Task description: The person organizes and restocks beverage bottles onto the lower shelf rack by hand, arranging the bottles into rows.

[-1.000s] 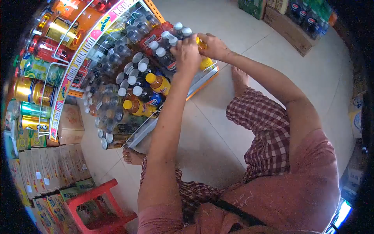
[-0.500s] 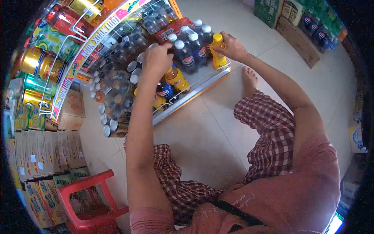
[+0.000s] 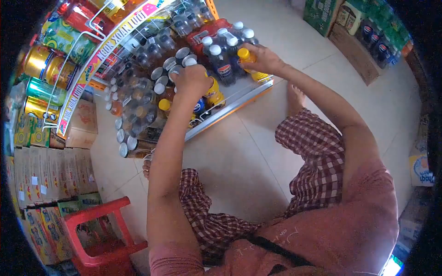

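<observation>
- yellow bottle (image 3: 260, 77), head view: it stands at the right end of the bottom shelf (image 3: 235, 106), close to the front edge.
- right hand (image 3: 261, 60): it grasps that bottle by the upper part, fingers bent about it; the yellow cap (image 3: 244, 54) shows just left of the hand, and the lower body shows beneath it.
- left hand (image 3: 193, 82): it is palm down over the bottles further left, fingers bent; its fingertips are hidden, so i cannot tell whether it grips anything.
- second yellow bottle (image 3: 214, 95): just right of the left hand and partly behind it, near the shelf's front edge.
- dark bottles (image 3: 224, 70) with white caps: grouped between the two hands, left of the bottle in the right hand.
- red stool (image 3: 96, 210): on the floor at lower left, well apart from both hands.
</observation>
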